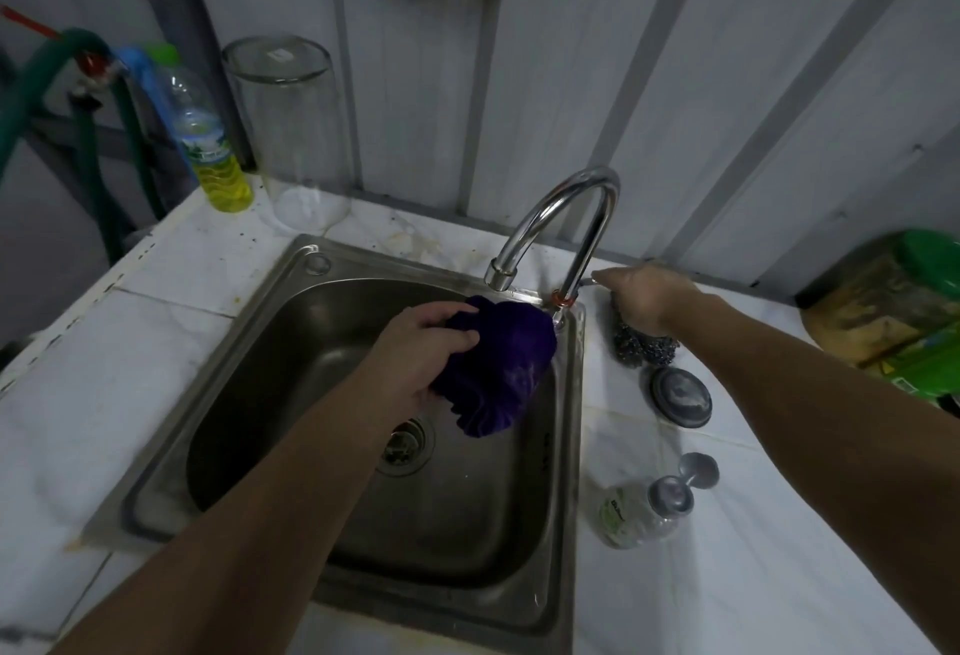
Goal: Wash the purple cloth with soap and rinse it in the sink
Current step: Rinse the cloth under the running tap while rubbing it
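My left hand (423,355) grips the bunched purple cloth (498,368) over the steel sink (291,311), just below the spout of the chrome tap (561,217). No water stream shows from the spout. My right hand (641,301) reaches behind the tap's base and pinches its small lever handle (587,281). A clear soap bottle (639,511) with a silver pump top stands on the counter to the right of the sink.
A steel scourer (644,345) and a round sink plug (680,397) lie right of the tap. At the back left stand a yellow-liquid bottle (213,145) and an upturned glass jar (293,134). A green bag (904,311) sits at the far right.
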A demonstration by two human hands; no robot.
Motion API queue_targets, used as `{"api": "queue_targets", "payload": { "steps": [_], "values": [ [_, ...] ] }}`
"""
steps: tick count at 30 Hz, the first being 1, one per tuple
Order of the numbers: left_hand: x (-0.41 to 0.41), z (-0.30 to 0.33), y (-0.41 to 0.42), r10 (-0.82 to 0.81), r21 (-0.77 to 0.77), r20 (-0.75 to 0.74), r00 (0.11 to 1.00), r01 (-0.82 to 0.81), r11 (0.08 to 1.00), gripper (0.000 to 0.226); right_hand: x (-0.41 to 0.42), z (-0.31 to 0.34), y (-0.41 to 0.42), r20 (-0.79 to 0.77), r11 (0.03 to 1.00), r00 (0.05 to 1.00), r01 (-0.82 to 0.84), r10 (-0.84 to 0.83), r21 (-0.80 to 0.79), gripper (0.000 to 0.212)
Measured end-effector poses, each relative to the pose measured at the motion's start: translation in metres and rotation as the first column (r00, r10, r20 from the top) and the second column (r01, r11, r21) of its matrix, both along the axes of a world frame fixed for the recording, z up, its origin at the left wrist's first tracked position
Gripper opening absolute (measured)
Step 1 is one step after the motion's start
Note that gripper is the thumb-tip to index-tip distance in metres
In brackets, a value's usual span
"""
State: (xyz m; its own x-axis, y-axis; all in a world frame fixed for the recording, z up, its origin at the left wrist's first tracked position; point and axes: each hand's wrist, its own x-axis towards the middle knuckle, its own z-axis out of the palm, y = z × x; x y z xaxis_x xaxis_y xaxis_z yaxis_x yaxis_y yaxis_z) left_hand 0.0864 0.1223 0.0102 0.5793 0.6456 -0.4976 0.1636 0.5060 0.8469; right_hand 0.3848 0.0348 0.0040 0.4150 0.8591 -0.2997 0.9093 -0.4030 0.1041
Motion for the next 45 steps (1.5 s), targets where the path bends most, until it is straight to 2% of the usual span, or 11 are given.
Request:
{"api": "queue_targets", "payload": {
  "steps": [3, 9, 20, 27, 29, 31, 34, 36, 40, 43, 45],
  "values": [
    [0.0, 0.0, 0.0, 0.015, 0.02, -0.004, 1.0, -0.015, 1.0, 0.031, 0.006, -0.012, -0.011, -0.071, 0.998, 0.995, 0.063, -0.063, 0.004, 0.081],
    [-0.003, -0.005, 0.003, 0.044, 0.055, -0.014, 0.999, -0.044, 0.998, 0.032, -0.006, -0.009, -0.01, -0.104, 0.995, 0.99, 0.098, -0.095, 0.027, 0.077],
    [-0.013, 0.004, -0.007, 0.001, 0.06, -0.045, 0.999, 0.001, 0.998, 0.041, -0.076, 0.081, -0.034, 0.015, 0.996, 0.997, 0.077, -0.078, 0.055, 0.039],
    [-0.023, 0.009, -0.008, 0.051, 0.025, -0.02, 0.998, -0.051, 0.998, 0.039, -0.18, 0.1, -0.041, -0.399, 0.971, 0.913, 0.166, -0.085, 0.173, 0.025],
    [-0.024, 0.009, -0.007, 0.066, 0.016, 0.0, 0.998, -0.066, 0.998, 0.039, -0.201, 0.075, -0.036, -0.54, 0.935, 0.824, 0.311, -0.173, 0.174, 0.028],
    [-0.025, 0.007, -0.006, 0.075, 0.017, 0.012, 0.997, -0.075, 0.997, 0.04, -0.214, 0.04, -0.029, -0.736, 0.798, 0.626, 0.568, -0.258, 0.204, 0.037],
    [-0.027, 0.009, -0.005, 0.069, 0.021, -0.008, 0.998, -0.068, 0.997, 0.036, -0.222, -0.001, -0.019, -0.999, 0.472, -0.024, 0.881, -0.036, -0.038, 0.057],
    [-0.027, 0.009, -0.005, 0.031, -0.025, -0.016, 0.999, -0.031, 0.999, 0.032, -0.222, -0.014, -0.016, -0.939, 0.416, -0.304, 0.884, 0.16, -0.215, 0.064],
    [-0.029, 0.008, -0.003, -0.07, -0.163, -0.057, 0.996, 0.06, 0.985, 0.028, -0.224, -0.018, -0.007, -0.869, 0.392, -0.432, 0.862, 0.24, -0.321, 0.065],
    [-0.031, 0.004, 0.003, -0.265, -0.062, -0.044, 0.963, 0.262, 0.963, 0.031, -0.222, -0.019, 0.003, -0.885, 0.356, -0.355, 0.903, 0.302, -0.241, 0.04],
    [-0.031, -0.001, 0.005, -0.435, 0.093, -0.116, 0.893, 0.446, 0.89, 0.058, -0.222, -0.018, 0.011, -0.892, 0.35, -0.285, 0.923, 0.352, -0.157, 0.027]
  ]
}}
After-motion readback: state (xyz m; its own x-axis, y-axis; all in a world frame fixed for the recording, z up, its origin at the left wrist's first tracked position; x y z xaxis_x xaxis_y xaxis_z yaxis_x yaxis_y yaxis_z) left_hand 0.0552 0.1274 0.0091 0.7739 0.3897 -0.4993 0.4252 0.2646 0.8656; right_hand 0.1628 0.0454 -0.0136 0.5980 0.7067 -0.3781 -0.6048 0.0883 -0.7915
